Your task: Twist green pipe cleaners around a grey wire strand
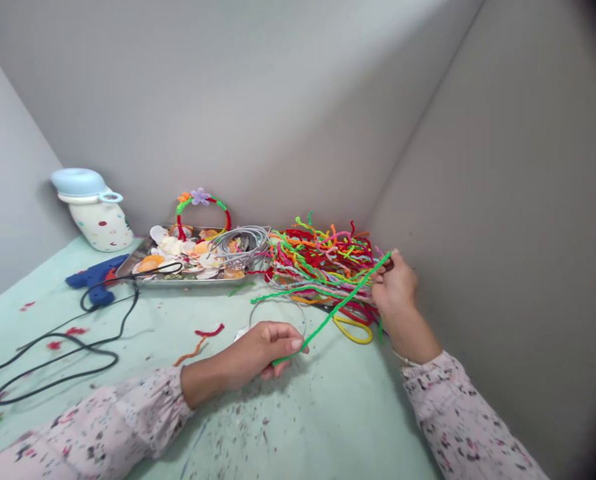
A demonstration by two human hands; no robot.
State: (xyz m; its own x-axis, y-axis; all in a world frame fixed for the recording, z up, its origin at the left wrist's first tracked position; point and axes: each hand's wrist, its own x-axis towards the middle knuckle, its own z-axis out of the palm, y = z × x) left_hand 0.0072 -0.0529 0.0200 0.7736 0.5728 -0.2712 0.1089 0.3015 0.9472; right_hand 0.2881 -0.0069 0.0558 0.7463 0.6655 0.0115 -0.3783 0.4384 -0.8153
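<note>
A bright green pipe cleaner (339, 306) is stretched on a slant between my two hands. My left hand (265, 350), low in the middle, is closed and pinches its lower end between thumb and fingers. Its upper end is in my right hand (396, 287), whose fingers are closed at the right edge of a heap of many-coloured pipe cleaners (323, 257). Just behind my left hand lies a thin grey hoop (251, 313), partly hidden by that hand. Yellow-handled scissors (353, 329) lie under the heap's front edge, their blades mostly covered.
A metal tray (193, 283) holds shells (173, 247), with a coil of grey wire (243, 243) and a flower-trimmed headband (228, 217) on it. Left are a blue glue gun (98, 275), its looping black cord (103, 350) and a white bottle (103, 223). Grey walls stand behind and at right.
</note>
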